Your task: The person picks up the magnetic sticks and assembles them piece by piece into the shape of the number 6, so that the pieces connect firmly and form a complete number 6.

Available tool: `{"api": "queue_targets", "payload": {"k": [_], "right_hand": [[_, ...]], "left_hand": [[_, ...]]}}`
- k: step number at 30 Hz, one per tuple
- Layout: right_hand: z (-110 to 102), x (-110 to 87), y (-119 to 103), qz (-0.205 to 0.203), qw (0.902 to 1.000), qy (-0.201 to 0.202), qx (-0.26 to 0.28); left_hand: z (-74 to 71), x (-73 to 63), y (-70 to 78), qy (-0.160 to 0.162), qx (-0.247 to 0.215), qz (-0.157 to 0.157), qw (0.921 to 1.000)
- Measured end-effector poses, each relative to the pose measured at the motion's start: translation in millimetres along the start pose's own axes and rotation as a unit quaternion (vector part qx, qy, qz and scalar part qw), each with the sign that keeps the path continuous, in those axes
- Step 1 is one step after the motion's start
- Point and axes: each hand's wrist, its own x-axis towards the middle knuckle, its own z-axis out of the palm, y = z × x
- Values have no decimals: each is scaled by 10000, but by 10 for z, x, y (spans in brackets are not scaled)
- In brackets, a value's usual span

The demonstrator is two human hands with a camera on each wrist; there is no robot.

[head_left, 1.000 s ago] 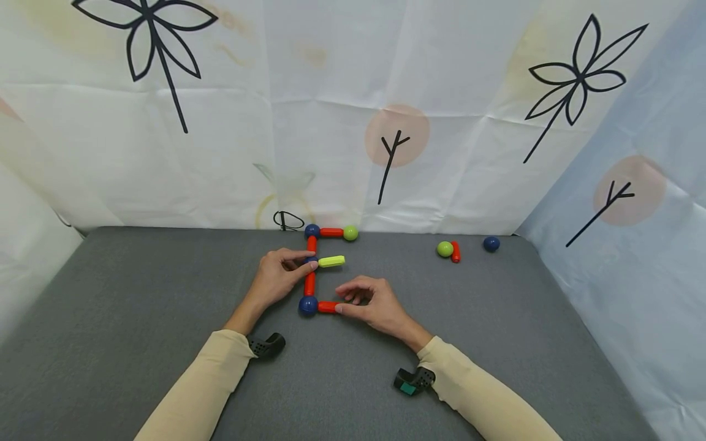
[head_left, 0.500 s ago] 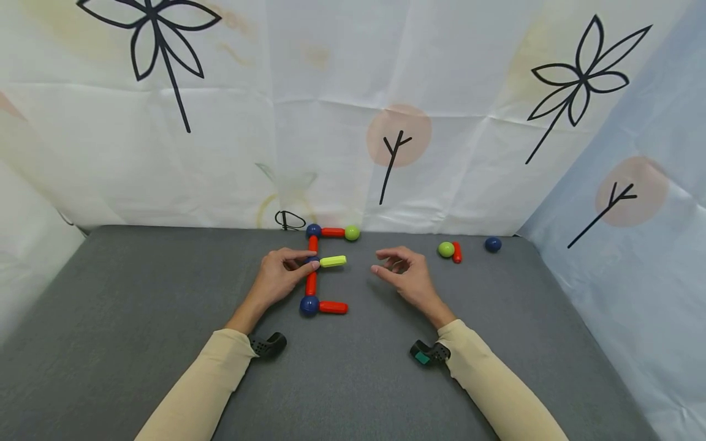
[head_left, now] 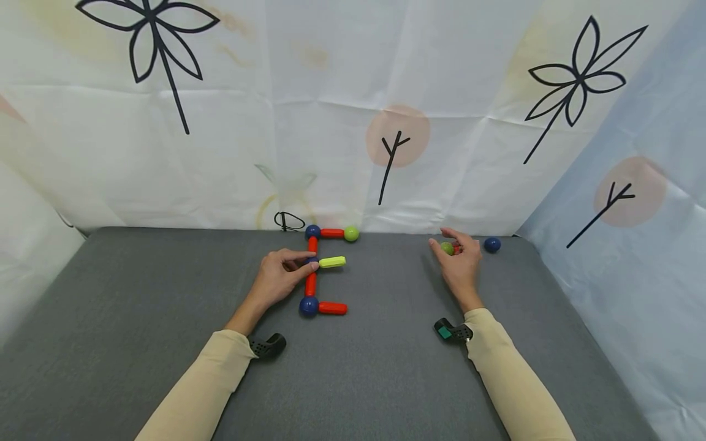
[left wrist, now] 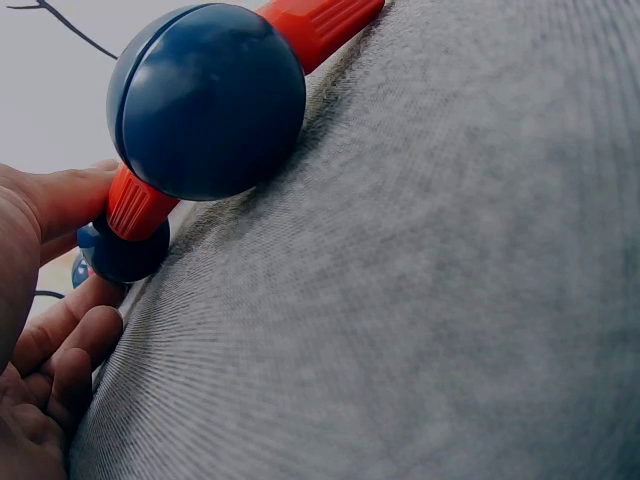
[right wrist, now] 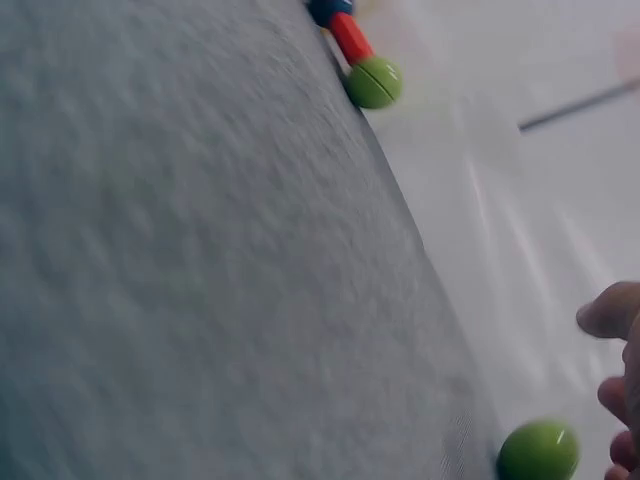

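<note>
Red rods and blue balls of a magnetic-style building set form an E-like figure in the head view. My left hand (head_left: 278, 271) pinches its middle blue ball (left wrist: 130, 252) between thumb and fingertips. From that ball a yellow-green rod (head_left: 333, 262) points right. The near blue ball (head_left: 309, 306) bears a red rod (head_left: 333, 308); the far blue ball (head_left: 312, 232) bears another red rod (head_left: 332, 233) tipped by a green ball (head_left: 351, 233). My right hand (head_left: 462, 263) is over a loose green ball (right wrist: 540, 452), thumb and fingers apart around it; a red rod (head_left: 456, 250) beside it is partly hidden.
A loose blue ball (head_left: 492, 245) lies right of my right hand, near the table's back edge. The grey cloth-covered table (head_left: 386, 380) meets a white printed sheet (head_left: 331, 153) hanging behind and along the sides.
My right hand has let go of the near red rod and moved right and away to the loose green ball. The left hand keeps its pinch on the middle ball.
</note>
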Motion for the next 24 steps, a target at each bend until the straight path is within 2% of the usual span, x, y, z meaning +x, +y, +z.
{"api": "queue_targets", "payload": {"k": [1,5,8,19,24], "right_hand": [[-14,0,87,150,9998,33,-113],[-64,-22,137,790,9961,-43,-403],[-75,-33,155,1063,9929,-174,-515],[-87,-50,153,1805,9768,-759,-871],[-77,-39,159,1836,9726,-860,-1143]], "left_hand": [[0,0,2,0,0,2,10000],[0,0,6,10,-16,16,10000],[1,-1,7,23,-16,30,10000],[-8,-6,8,-6,13,-46,10000],[-7,-2,8,3,7,-58,10000]]}}
